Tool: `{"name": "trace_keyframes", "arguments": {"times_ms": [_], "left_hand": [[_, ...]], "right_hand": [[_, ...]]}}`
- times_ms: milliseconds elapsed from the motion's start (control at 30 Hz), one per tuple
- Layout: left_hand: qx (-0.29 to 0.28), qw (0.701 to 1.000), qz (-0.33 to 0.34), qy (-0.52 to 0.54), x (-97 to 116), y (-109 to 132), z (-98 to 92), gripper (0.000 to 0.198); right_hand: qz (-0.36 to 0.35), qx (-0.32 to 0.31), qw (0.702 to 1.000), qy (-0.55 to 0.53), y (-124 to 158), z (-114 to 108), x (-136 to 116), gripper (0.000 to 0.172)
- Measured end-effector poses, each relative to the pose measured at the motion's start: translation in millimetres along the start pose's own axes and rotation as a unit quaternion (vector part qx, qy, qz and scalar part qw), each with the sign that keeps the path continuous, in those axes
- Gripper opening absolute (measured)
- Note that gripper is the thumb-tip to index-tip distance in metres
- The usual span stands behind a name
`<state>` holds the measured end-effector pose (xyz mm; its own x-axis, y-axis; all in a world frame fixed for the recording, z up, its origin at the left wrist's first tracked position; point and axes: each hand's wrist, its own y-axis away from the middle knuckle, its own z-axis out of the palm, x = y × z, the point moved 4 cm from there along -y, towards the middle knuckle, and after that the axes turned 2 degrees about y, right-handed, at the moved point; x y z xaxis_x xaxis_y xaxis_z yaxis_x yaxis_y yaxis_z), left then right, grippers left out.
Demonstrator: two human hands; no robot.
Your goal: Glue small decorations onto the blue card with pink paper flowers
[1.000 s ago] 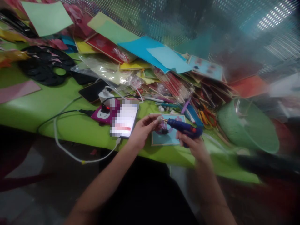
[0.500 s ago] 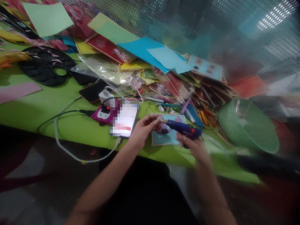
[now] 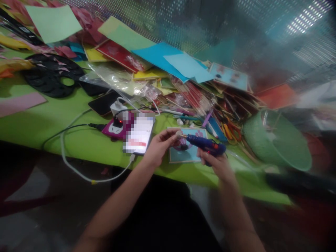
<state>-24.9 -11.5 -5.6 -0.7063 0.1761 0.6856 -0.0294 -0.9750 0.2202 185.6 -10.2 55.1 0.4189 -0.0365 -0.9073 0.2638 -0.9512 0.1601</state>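
Note:
My right hand (image 3: 213,158) grips a dark blue hot glue gun (image 3: 203,143) with a small red light on its body. Its metal nozzle points left, to the fingertips of my left hand (image 3: 160,145). Between thumb and finger, that hand pinches a small whitish piece (image 3: 179,134) right at the nozzle; its exact kind is too small to make out. Beneath both hands lies a light blue picture card (image 3: 173,156) with pink and dark shapes, partly covered by the fingers and the gun.
Left of my hands lie a lit phone (image 3: 140,136) on a white cable and a magenta power strip (image 3: 114,131). A green basket (image 3: 275,143) stands at the right. Scissors (image 3: 231,131), pens, sticks and coloured sheets (image 3: 160,57) crowd the back of the green table (image 3: 78,140).
Both hands hold the same pose, with the glue gun nozzle still at the small whitish piece. Only a very slight shift of the view shows.

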Motion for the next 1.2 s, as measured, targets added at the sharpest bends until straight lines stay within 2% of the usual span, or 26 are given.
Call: {"name": "trace_keyframes", "arguments": {"times_ms": [267,500,1200], "left_hand": [[-0.009,1.0,0.004,-0.011,1.6,1.8,2.9,0.03],[-0.001,1.0,0.009,0.015,0.0,-0.3,0.4,0.031],[-0.006,1.0,0.014,-0.018,3.1,1.4,2.9,0.03]], "right_hand": [[-0.02,0.013,1.0,-0.004,-2.2,0.9,1.0,0.038],[0.001,0.007,1.0,-0.013,2.3,1.5,2.0,0.043],[0.02,0.022,1.0,-0.008,0.1,0.4,-0.1,0.044]]}}
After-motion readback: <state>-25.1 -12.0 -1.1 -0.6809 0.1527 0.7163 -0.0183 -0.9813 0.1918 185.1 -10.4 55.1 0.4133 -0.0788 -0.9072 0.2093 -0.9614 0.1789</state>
